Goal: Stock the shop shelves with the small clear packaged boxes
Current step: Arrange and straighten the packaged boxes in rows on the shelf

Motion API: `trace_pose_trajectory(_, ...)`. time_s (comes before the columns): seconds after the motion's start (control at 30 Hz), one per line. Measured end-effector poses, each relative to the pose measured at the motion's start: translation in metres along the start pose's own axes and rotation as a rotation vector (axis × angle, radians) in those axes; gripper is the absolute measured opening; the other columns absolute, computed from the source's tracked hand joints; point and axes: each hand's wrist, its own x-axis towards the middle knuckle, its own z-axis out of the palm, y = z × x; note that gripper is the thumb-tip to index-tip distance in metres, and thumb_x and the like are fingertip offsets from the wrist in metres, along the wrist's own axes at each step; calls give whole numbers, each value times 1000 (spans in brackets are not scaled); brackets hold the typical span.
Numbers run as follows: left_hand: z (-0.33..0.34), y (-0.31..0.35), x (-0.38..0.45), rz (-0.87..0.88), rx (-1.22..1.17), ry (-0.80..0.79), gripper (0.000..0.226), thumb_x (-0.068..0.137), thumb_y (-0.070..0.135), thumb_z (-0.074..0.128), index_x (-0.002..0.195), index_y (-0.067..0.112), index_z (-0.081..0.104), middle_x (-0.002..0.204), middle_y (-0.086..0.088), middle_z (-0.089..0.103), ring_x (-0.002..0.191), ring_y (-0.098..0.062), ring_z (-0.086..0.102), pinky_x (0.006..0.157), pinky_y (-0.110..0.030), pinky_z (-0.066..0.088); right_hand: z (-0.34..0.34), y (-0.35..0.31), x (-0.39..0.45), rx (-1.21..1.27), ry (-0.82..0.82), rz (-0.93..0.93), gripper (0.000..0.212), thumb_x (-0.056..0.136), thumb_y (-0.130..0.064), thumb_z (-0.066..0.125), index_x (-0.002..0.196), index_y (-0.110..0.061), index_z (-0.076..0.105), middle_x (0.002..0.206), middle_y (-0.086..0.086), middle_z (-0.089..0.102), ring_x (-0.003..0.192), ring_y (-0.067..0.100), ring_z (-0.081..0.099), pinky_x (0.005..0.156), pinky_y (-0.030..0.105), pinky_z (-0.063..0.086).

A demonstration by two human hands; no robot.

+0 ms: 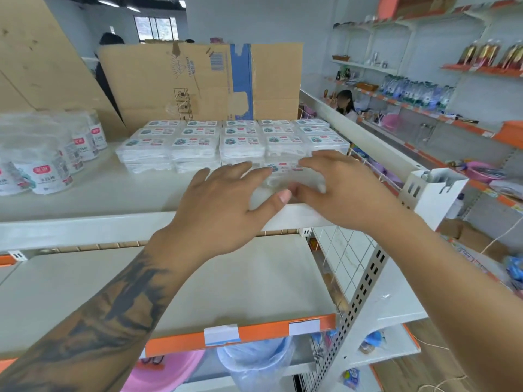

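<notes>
left hand point(226, 202) fingers spread, touching clear box point(285, 176) | right hand point(339, 188) apparently grasping it | box just before stacked boxes point(232, 142) on top shelf point(113, 193)

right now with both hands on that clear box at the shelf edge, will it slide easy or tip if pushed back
The clear box looks flat and low, so it would probably slide rather than tip. The top shelf looks smooth, so little drag is likely. Its thin clear plastic may flex under the left hand and right hand, so push gently.
</notes>
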Motion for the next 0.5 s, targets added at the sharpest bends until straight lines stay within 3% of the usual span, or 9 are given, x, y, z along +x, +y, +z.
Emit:
trace_pose_trajectory(0.13,1,18,19,49,4,-110,79,92,81,17,161,41,21,170,7,19,157,-15,16,125,-43,19,3,0,-20,-29,-43,129,87,82,-79,26,128,-11,58,135,11,58,132,36,50,106,52,43)
trace_pose_trajectory(0.27,3,25,26,53,-4,-201,80,95,78,20,163,37,13,172,10,7,157,-14,14,122,-36,19,9,1,-26,-100,-21,160,83,93,-75,28,151,-16,41,163,5,34,153,26,25,121,51,24)
trace_pose_trajectory(0.5,6,27,35,64,-13,-273,85,92,81,14,164,37,6,172,11,-1,158,-12,3,127,-37,10,9,9,-27,-109,-18,190,84,93,-79,24,153,-22,39,164,-1,33,154,21,22,123,58,14)
